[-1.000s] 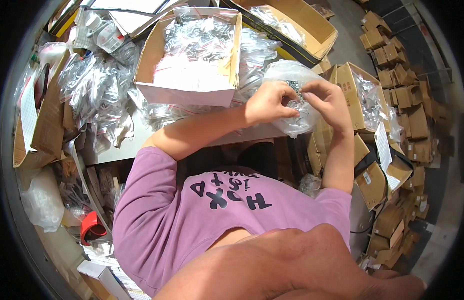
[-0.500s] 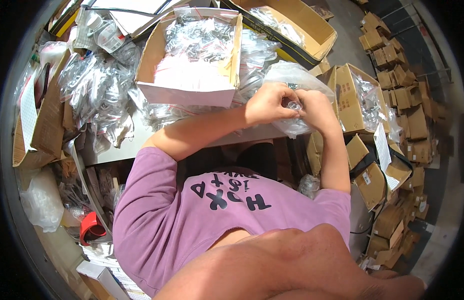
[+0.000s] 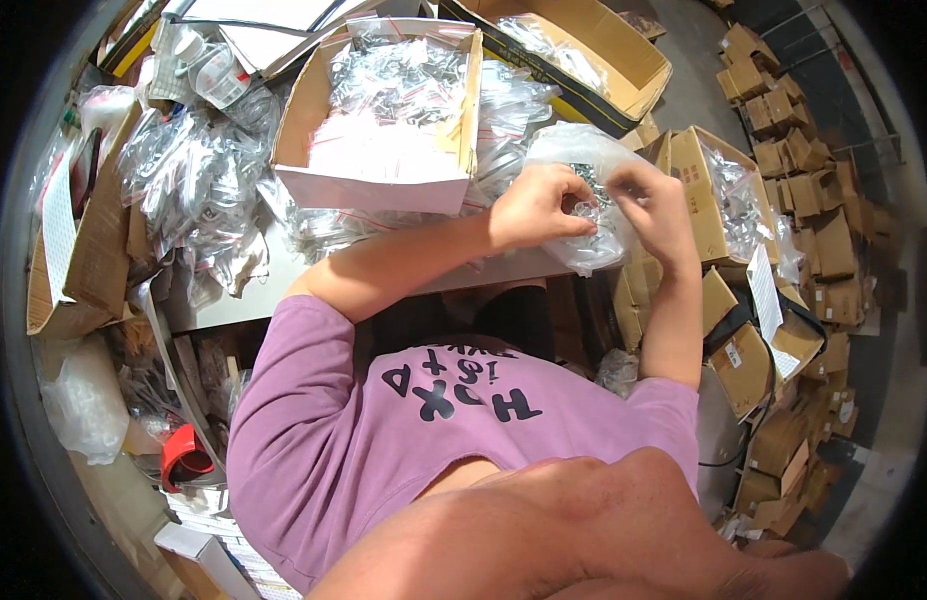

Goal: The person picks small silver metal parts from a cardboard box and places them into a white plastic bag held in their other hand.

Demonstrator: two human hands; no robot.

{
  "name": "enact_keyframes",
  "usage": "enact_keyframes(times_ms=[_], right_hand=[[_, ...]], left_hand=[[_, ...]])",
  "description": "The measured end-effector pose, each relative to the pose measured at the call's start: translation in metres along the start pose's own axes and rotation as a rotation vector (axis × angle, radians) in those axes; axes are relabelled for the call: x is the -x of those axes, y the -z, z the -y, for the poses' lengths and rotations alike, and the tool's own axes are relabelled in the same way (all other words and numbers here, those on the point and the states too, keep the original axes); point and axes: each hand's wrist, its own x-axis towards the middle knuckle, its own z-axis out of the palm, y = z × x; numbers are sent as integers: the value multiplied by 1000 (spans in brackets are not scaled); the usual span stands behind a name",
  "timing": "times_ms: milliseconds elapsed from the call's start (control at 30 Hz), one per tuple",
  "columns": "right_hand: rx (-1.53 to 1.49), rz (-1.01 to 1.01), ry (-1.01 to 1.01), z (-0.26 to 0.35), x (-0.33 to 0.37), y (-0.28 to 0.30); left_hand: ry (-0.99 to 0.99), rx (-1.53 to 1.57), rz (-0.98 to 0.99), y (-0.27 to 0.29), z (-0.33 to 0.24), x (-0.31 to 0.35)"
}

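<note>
My left hand [image 3: 542, 207] is closed, its thumb and fingers curled round a small piece of clear plastic [image 3: 584, 210] that looks like a little bag. Just right of it is my right hand [image 3: 656, 210], fingers bent and tips smeared by motion, so its grip is unclear. Beneath both hands lies a large translucent plastic bag [image 3: 587, 254], its mouth open. Small dark metallic parts [image 3: 601, 186] show inside that bag between the hands. Left of the hands stands an open carton [image 3: 374, 190] holding many small clear packets [image 3: 399, 85] with red edges.
Loose clear packets [image 3: 199, 180] heap on the table [image 3: 234, 295] at left, beside a plastic bottle [image 3: 214, 70]. A long carton [image 3: 634, 60] lies at the back. An open box of packets [image 3: 699, 205] stands at right, with stacked cardboard boxes [image 3: 834, 250] beyond.
My right hand has moved right, away from my left hand, uncovering the metallic parts in the large bag. My left hand has stayed almost in place.
</note>
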Motion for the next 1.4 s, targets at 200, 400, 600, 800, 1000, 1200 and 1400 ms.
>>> enact_keyframes(times_ms=[200, 400, 600, 800, 1000, 1200, 1400], right_hand=[[-108, 85, 77, 11, 7, 7], [101, 159, 197, 15, 12, 9], [-414, 105, -205, 3, 14, 13], [-567, 136, -307, 0, 17, 12], [-618, 199, -276, 13, 15, 5], [-514, 329, -253, 0, 17, 2], [-635, 309, -232, -2, 19, -2]], left_hand=[[11, 79, 12, 0, 0, -1], [100, 303, 103, 1, 2, -1], [93, 500, 160, -7, 6, -3], [140, 676, 117, -5, -6, -2], [158, 631, 145, 0, -6, 1], [139, 600, 107, -1, -5, 0], [151, 634, 118, -3, -8, 3]])
